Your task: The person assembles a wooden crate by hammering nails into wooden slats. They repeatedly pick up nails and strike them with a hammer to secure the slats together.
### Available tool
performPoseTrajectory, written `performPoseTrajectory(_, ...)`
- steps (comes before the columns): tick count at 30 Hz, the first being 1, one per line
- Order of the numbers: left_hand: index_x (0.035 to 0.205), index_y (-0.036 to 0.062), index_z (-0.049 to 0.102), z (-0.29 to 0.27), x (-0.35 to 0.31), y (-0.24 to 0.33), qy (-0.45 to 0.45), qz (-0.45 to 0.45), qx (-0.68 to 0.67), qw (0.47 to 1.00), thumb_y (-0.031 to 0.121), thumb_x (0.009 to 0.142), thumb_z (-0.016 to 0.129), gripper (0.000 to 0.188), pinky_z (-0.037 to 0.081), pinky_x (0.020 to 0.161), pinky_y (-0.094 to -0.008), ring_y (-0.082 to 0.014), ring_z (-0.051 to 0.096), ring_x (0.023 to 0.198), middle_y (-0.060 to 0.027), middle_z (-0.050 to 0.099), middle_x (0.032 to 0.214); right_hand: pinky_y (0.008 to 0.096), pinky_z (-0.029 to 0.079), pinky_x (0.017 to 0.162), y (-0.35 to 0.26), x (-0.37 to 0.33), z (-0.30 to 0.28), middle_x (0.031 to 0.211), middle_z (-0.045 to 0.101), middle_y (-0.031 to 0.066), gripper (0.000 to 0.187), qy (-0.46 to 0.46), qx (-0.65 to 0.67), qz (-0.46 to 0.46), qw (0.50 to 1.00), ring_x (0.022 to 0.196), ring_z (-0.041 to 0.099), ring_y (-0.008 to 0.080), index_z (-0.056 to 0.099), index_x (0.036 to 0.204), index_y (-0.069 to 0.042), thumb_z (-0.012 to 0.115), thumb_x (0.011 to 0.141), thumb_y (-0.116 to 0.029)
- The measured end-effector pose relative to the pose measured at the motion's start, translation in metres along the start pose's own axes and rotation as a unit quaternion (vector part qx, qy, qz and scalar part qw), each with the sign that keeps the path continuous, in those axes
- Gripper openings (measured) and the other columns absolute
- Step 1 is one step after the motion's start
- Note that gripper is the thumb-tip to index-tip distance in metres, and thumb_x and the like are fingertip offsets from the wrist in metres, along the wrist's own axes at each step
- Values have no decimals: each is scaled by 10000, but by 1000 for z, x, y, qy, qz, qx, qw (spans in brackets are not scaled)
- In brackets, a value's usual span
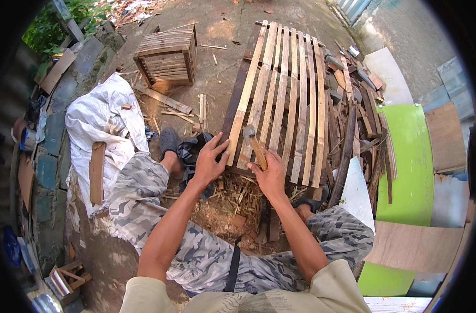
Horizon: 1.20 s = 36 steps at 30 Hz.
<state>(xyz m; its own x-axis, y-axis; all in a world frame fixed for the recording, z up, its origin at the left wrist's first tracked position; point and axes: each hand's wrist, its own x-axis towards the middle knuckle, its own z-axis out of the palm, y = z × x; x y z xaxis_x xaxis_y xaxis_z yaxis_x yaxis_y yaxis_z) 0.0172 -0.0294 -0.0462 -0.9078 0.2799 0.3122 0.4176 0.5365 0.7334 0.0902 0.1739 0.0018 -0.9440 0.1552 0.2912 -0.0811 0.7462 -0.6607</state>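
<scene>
On the ground ahead of the seated person lies a slatted wooden panel [280, 99], near end by the knees. Left hand [209, 159]: flat, fingers spread, pressing the panel's near left corner, grip open, holding nothing. Right hand [271, 177]: grip closed around the wooden handle of a hammer [253, 143], head over a slat at the panel's near end. Left of the panel: small slatted crate [167, 58], white sack [105, 117]. Right of the panel: scrap wood pile [360, 112], green board [413, 161].
</scene>
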Motion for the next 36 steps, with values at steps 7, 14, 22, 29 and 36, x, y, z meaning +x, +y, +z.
performPoseTrajectory(7, 1257, 50, 691, 4, -3, -12, -14, 10, -6, 1000, 142, 896, 711, 373, 417, 1104, -463, -379, 509, 1349, -163, 524, 1495, 603, 326, 1160, -2, 3, 15, 1296, 666, 172, 388, -84, 2, -59, 995, 1357, 495, 413, 672, 1150, 21, 799, 853, -193)
performPoseTrajectory(14, 1284, 55, 662, 3, -11, -12, 20, -2, -72, 997, 154, 869, 758, 438, 444, 1078, -442, -360, 545, 1313, -152, 559, 1461, 575, 347, 1159, 11, -2, 20, 1314, 671, 129, 242, -96, -58, -120, 986, 1319, 539, 372, 671, 991, -17, 781, 852, -182)
performPoseTrajectory(22, 1136, -18, 704, -2, -19, -94, 198, -270, -209, 919, 317, 992, 648, 370, 530, 896, -379, -294, 718, 978, -165, 761, 997, 491, 501, 978, 6, 15, 17, 1044, 726, 163, 253, -78, 11, -28, 996, 1238, 598, 391, 726, 1073, -5, 776, 880, -161)
performPoseTrajectory(29, 1113, 31, 746, 14, -38, -181, 91, -373, -3, 923, 280, 921, 706, 316, 557, 814, -369, -288, 736, 862, -171, 761, 939, 518, 469, 1040, 7, 13, 27, 1124, 728, 155, 298, -68, 27, -37, 997, 1217, 602, 403, 723, 1115, -5, 781, 843, -112)
performPoseTrajectory(36, 1156, 114, 749, 85, -30, -190, 3, -361, 82, 929, 222, 915, 668, 276, 526, 956, -460, -395, 673, 1062, -190, 724, 1114, 470, 487, 1019, 1, 14, 19, 1144, 735, 143, 282, -87, 44, 20, 995, 1294, 579, 352, 730, 1091, -5, 793, 868, -165)
